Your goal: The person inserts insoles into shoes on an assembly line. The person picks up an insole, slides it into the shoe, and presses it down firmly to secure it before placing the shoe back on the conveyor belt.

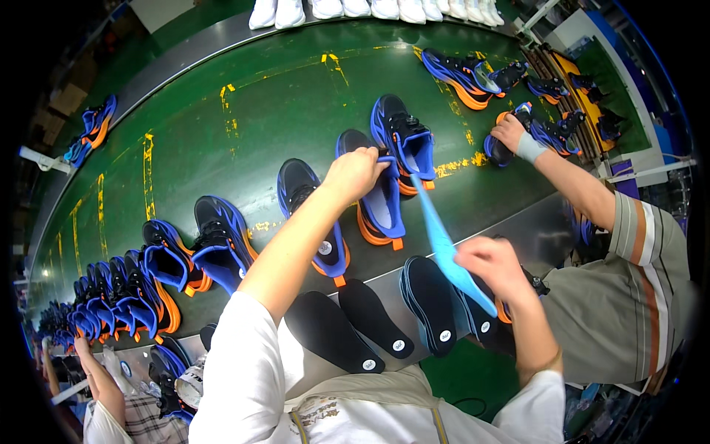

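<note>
My left hand (pixel 355 175) is closed on the tongue and collar of a black and blue sneaker (pixel 381 207) with an orange sole, its pale inside facing me. My right hand (pixel 492 266) pinches a long light-blue insole (pixel 444 248), smeared by motion, whose narrow end is near the heel of a second sneaker (pixel 403 140). That second shoe stands just beyond the first. Left of my hand, another sneaker (pixel 329 248) is partly hidden by my forearm. Black insoles (pixel 325 333) lie in front of me, beside a stack of blue-edged insoles (pixel 429 307).
Several sneakers (pixel 133 296) line the green belt (pixel 274 111) to the left. At the right, a co-worker's hand (pixel 510 133) holds another shoe, their forearm reaching over the belt. White shoes (pixel 355 9) stand along the far side. A second co-worker's arm (pixel 100 377) shows at lower left.
</note>
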